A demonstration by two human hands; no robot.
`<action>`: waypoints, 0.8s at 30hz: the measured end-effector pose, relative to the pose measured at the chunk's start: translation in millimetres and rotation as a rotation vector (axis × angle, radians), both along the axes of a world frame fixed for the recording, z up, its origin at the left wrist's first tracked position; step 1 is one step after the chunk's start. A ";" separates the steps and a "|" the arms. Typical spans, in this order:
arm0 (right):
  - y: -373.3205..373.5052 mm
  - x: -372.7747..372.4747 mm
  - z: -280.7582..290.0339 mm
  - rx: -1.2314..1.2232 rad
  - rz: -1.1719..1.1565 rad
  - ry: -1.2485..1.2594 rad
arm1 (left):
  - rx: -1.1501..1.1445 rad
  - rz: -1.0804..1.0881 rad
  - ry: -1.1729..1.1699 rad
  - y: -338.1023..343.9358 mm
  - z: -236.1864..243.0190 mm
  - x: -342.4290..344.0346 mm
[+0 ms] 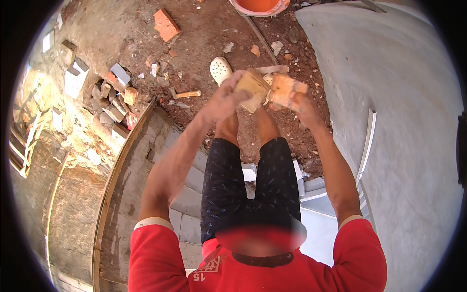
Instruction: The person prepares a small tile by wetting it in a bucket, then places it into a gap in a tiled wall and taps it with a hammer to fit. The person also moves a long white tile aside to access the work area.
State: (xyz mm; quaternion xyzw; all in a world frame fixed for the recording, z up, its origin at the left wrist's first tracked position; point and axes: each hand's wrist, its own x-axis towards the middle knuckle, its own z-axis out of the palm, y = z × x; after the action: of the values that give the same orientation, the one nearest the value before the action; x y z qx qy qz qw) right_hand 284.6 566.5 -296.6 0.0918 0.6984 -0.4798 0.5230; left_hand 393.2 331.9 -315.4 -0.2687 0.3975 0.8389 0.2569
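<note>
My left hand (224, 101), slightly blurred, grips a flat yellowish wooden block (252, 92) in front of my knees. A second wooden block (286, 88), more orange with a pale streaked face, is held by its right end in my right hand (306, 109). The two blocks are raised above the ground, their inner edges close together. Whether they touch I cannot tell. A thin pale strand (267, 99) shows between them. Below and to the left, a hammer (187, 94) with a wooden handle lies on the soil.
A tub of orange stuff (258, 6) stands at the far edge. A curved grey wall (389, 97) rises on the right. Left lie a broken brick (167, 25) and a heap of rubble (113, 103). A long wooden edge (116, 182) borders the paving; rubble bits dot the reddish ground.
</note>
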 end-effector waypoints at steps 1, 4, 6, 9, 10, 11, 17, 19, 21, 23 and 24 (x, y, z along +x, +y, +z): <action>3.3 -3.2 4.6 -0.015 -0.172 -0.054 | -0.057 0.008 0.005 -8.3 -0.4 3.8; 23.2 -20.2 18.6 0.444 0.126 -0.150 | -0.211 0.022 -0.024 -22.6 -3.2 12.0; 32.8 -28.9 13.8 0.382 0.232 0.020 | -0.066 0.109 -0.034 -20.7 -3.5 16.5; 46.2 -32.1 -3.9 0.380 0.258 0.224 | 0.055 0.223 -0.046 -10.6 -2.5 20.3; 50.6 -31.2 -8.1 0.399 0.246 0.281 | 0.111 0.262 -0.024 -7.6 -1.7 20.8; 54.3 -29.6 -9.9 0.508 0.368 0.493 | 0.086 0.262 -0.059 -4.9 -0.2 20.9; 27.3 -3.0 19.6 0.180 0.203 0.334 | 0.000 0.226 -0.102 21.2 25.8 15.5; -0.3 6.1 26.4 -0.021 0.118 0.323 | -0.044 0.239 0.008 32.6 38.6 12.0; -20.1 14.0 31.4 -0.044 0.098 0.326 | -0.203 0.175 0.031 37.6 53.2 14.1; -34.8 18.7 32.4 -0.071 0.108 0.472 | -0.393 0.077 0.072 29.8 60.2 15.0; -38.8 20.1 33.4 -0.029 0.154 0.449 | -0.515 0.029 0.065 26.0 62.1 16.4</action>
State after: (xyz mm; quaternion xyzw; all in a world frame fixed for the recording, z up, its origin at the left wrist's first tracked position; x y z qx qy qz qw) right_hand 304.6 527.8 -263.3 -0.0783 0.7952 -0.4568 0.3909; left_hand 409.6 358.0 -253.3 -0.3040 0.6023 0.7216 0.1552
